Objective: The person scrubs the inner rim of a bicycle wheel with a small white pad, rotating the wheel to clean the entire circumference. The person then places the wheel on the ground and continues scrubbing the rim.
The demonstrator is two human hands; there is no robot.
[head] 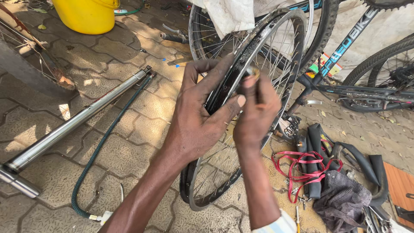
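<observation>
A bare bicycle wheel rim [282, 32] with thin metal spokes stands upright on the paving in front of me. My left hand [196, 112] grips the rim from the left, fingers wrapped over its black inner channel and thumb pressed along its edge. My right hand [256, 110] is closed around a small tool with a brass-coloured tip [252, 71], held against the inner side of the rim. The tool's lower part is hidden in my fist.
A long steel floor pump [73, 123] with a dark green hose [101, 149] lies on the paving at left. A yellow bucket [86, 15] stands at top left. Black inner tubes, a red strap [302, 166] and a dark cloth [343, 200] lie at right, beside a parked bicycle [345, 49].
</observation>
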